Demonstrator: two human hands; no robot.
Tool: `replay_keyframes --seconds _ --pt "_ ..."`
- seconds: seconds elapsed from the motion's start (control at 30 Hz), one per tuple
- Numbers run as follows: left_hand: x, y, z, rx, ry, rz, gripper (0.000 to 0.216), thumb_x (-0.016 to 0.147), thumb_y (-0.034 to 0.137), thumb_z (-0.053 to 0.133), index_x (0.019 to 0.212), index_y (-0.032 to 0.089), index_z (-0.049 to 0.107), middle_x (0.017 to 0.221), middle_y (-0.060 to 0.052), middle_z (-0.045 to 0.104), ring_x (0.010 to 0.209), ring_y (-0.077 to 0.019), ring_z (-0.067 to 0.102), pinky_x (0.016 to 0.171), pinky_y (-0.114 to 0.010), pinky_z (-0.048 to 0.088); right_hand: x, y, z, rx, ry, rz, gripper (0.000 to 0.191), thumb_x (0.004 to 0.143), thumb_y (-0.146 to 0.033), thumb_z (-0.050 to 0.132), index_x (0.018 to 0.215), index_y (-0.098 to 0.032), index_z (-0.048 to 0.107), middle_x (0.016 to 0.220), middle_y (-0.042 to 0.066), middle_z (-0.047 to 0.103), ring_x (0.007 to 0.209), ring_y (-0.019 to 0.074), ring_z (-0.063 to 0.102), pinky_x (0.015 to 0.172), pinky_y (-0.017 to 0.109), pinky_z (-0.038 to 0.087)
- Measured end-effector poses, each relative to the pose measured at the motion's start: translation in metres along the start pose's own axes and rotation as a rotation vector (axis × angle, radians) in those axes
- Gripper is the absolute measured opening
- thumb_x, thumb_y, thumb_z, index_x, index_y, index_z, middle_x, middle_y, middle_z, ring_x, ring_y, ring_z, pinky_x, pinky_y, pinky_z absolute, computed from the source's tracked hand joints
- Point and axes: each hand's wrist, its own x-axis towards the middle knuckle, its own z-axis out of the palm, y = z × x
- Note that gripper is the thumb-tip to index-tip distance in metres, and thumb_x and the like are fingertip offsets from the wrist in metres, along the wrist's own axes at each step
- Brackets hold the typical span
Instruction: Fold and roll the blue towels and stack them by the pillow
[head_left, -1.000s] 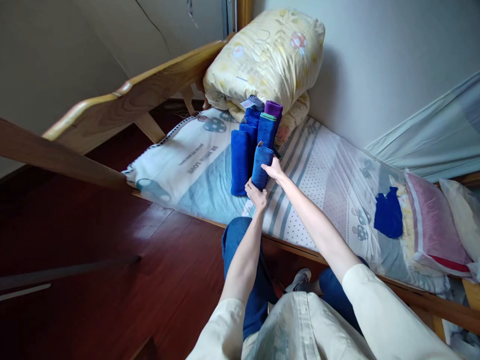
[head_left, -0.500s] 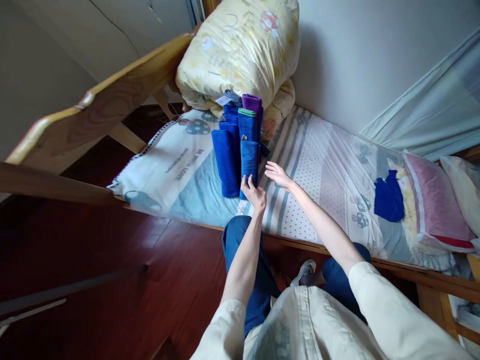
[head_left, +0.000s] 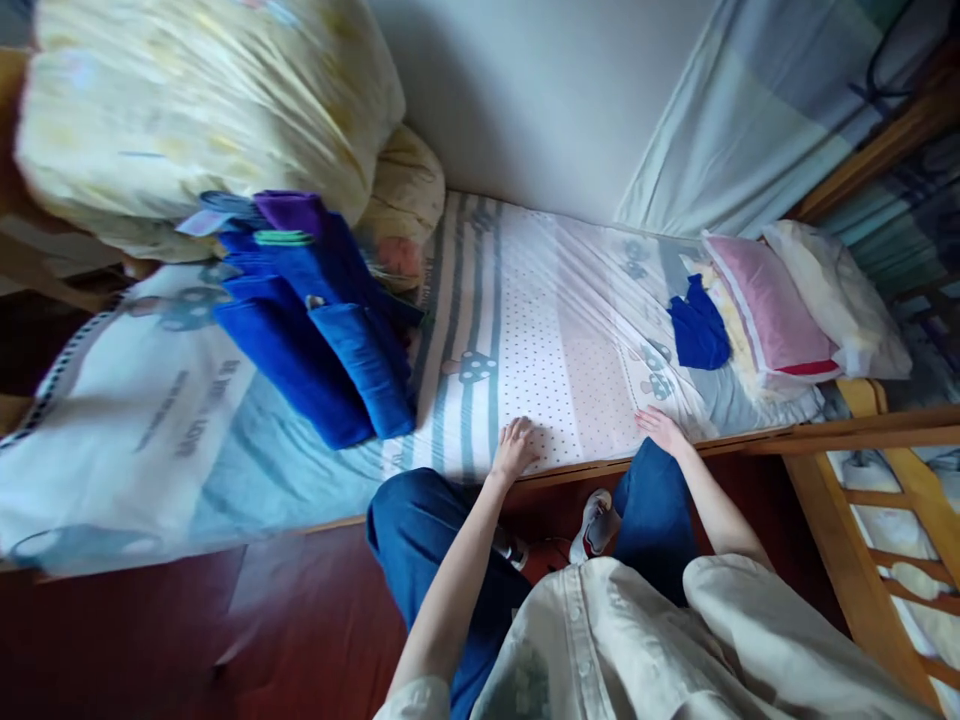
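My left hand rests near the front edge of the bed, fingers lightly bent on the dotted sheet, holding nothing. Beside my right knee, my right hand lies open with its fingers stretched over the sheet. To the left of both hands stands a group of rolled blue cloths that look like towels, with a purple one at the back. A small blue cloth lies crumpled farther right, beyond my right hand.
A bulky yellow quilt is piled at the left end against the wall. At the right end sit a pink pillow and a pale pillow. A wooden rail runs along the bed's front right; a pale curtain hangs behind.
Both hands have moved away from the blue rolls, to the right and down onto the bed's front edge. My view has turned right; the rolls still stand together.
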Motion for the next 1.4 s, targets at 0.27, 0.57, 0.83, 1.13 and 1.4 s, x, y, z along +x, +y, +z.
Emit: replay_keyframes --seconds 0.27,0.57,0.83,1.13,1.4 --pt "0.007 0.036 0.019 0.267 -0.267 -0.215 0.080 0.086 0.029 0.075 0.159 0.029 0.041 0.167 -0.024 0.028 0.157 -0.0427 0.022 0.111 -0.072 0.037 0.057 -0.032 -0.058 0.143 0.144 -0.185 0.037 0.070 -0.017 0.077 0.105 -0.025 0.065 0.102 0.002 0.074 0.089 0.0174 0.074 0.079 0.029 0.061" --pt "0.018 0.045 0.021 0.396 -0.313 -0.273 0.090 0.079 0.030 0.082 0.159 0.025 0.040 0.164 -0.030 0.030 0.155 -0.0488 0.022 0.105 -0.075 0.042 0.124 -0.030 -0.092 0.524 0.234 -0.262 0.034 0.072 -0.014 0.072 0.100 -0.025 0.055 0.096 -0.002 0.067 0.090 0.0145 0.073 0.083 0.030 0.061" --pt "0.018 0.032 0.031 0.401 -0.287 -0.283 0.086 0.083 0.018 0.074 0.161 0.027 0.038 0.165 -0.026 0.031 0.155 -0.0474 0.022 0.105 -0.071 0.045 0.192 -0.045 -0.087 0.654 0.237 -0.211 0.029 0.075 -0.012 0.065 0.094 -0.027 0.049 0.087 -0.006 0.066 0.085 0.0112 0.072 0.082 0.027 0.061" --pt "0.024 0.035 0.030 0.396 -0.289 -0.354 0.099 0.077 0.011 0.079 0.163 0.028 0.033 0.166 -0.027 0.028 0.155 -0.0484 0.023 0.105 -0.071 0.045 0.250 -0.061 -0.091 0.586 0.403 -0.195 0.029 0.083 -0.010 0.057 0.107 -0.026 0.053 0.102 -0.002 0.064 0.094 0.0084 0.069 0.084 0.024 0.056" --pt "0.025 0.035 0.027 0.350 -0.293 -0.342 0.109 0.071 0.020 0.087 0.163 0.028 0.031 0.168 -0.029 0.023 0.154 -0.0524 0.019 0.106 -0.074 0.042 0.144 -0.043 -0.083 0.229 0.297 -0.475 0.048 0.080 -0.036 0.072 0.125 -0.022 0.067 0.112 0.004 0.069 0.109 0.0173 0.063 0.092 0.029 0.051"
